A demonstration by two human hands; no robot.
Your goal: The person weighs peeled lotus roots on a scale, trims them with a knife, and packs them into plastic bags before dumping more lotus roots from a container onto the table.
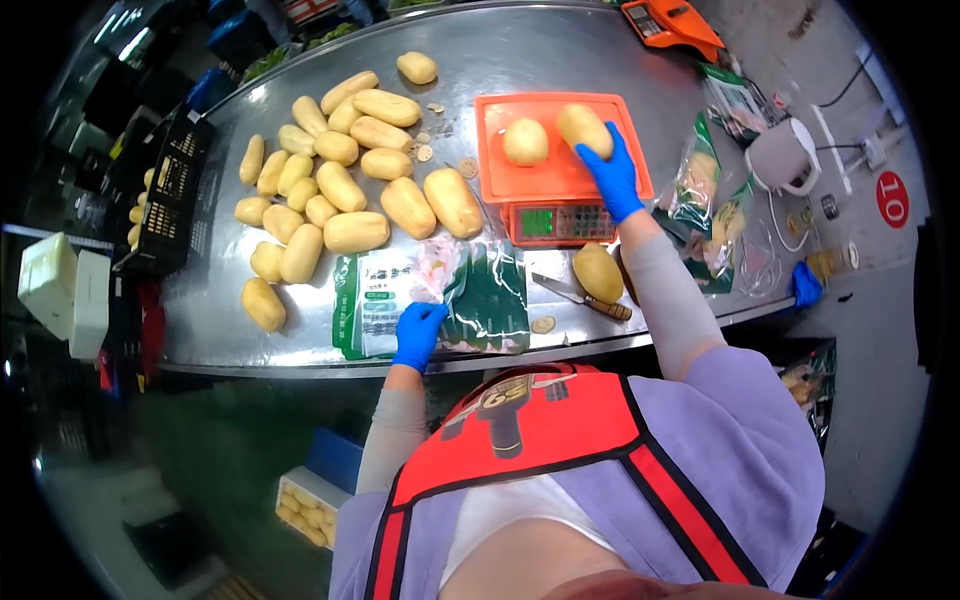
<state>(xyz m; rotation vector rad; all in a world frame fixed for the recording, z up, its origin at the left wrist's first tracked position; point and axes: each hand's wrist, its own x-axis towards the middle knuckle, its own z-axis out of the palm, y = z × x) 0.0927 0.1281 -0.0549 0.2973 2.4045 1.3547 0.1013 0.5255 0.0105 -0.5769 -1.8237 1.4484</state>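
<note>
The right hand [612, 170] is at the long root piece [582, 128], which lies at the far right part of the orange tray [490, 185] on the scale [562, 224]. From this hand, the piece lies away from the person and a little to the left. Its long axis goes slanting, from the far left down to the near right, so its near right end is turned into the palm. The thumb is bent along the near side and the other fingers along the right side, so the hand is curved around this end and seems to grip it. Whether the piece touches the tray, I cannot tell.

The round root piece [525, 142] is on the same tray, left of the long one, with a narrow gap between.

The left hand [420, 333] is well apart from the tray, close to the near edge of the desk [445, 60]. Its fingers are bent together upon the printed bags [385, 300]; if they pinch a bag or only press it, I cannot tell. For the long root piece, the right hand is clearly the nearer one; for the bags, the left.
</note>
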